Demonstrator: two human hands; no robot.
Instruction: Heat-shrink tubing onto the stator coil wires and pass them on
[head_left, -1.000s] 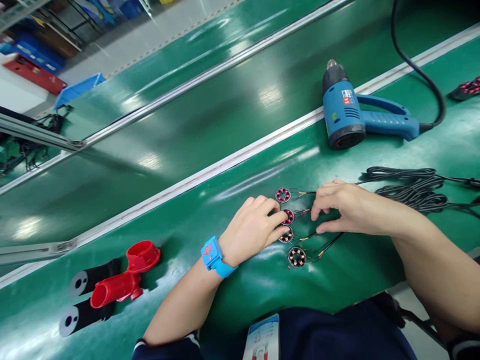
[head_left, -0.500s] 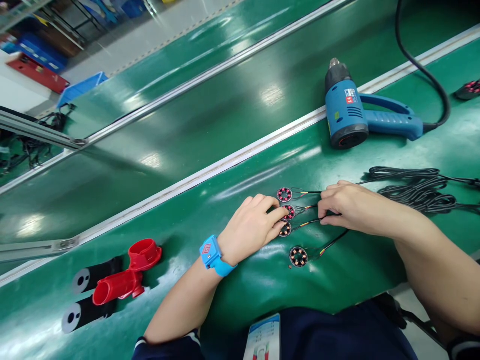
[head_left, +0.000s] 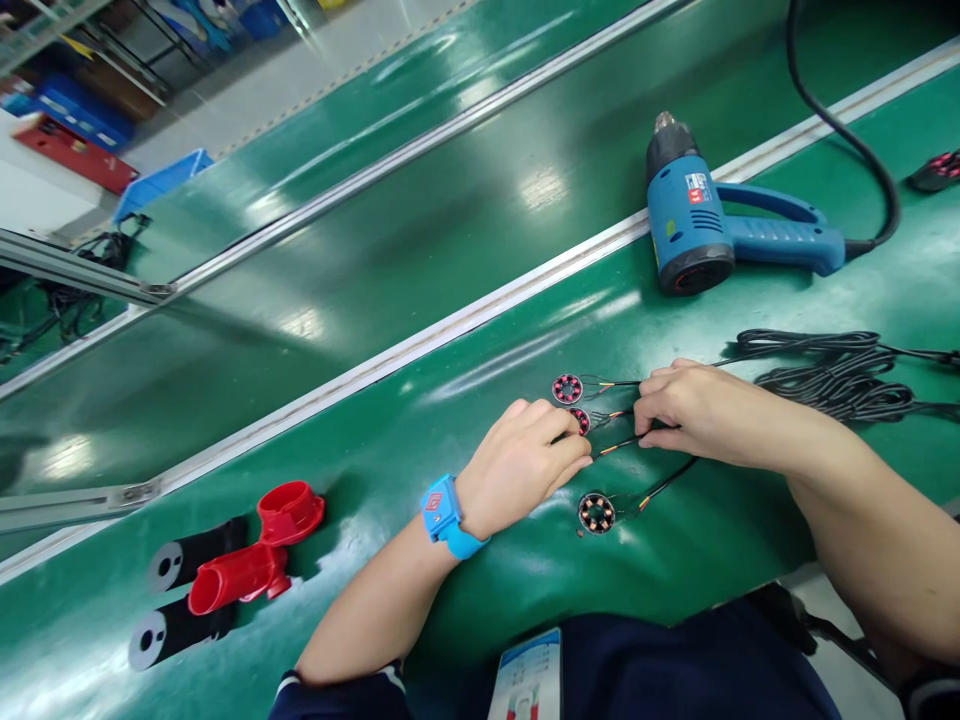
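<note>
My left hand (head_left: 525, 462), with a blue wrist strap (head_left: 444, 508), is closed over the third ring-shaped motor stator in a column, its fingers hiding it. Just beyond the fingertips a second stator with pink windings (head_left: 580, 421) is partly covered. Above lies another pink-wound stator (head_left: 568, 389); nearest my body is a copper-wound stator (head_left: 596, 513). Thin wires run right from each to black cables. My right hand (head_left: 686, 408) pinches a black cable (head_left: 628, 441) near where the coloured wires emerge, close to the neighbouring cables.
A blue heat gun (head_left: 694, 220) lies at the upper right, its thick cord curving upward. Coiled black cables (head_left: 832, 375) rest beyond my right wrist. To the left are red plastic parts (head_left: 240, 575) and black cylinders (head_left: 176, 630). A metal rail (head_left: 450, 330) crosses the green table.
My left hand has shifted slightly right, and its fingers now cover the third stator, which showed before. My right hand stays almost in place on the cable.
</note>
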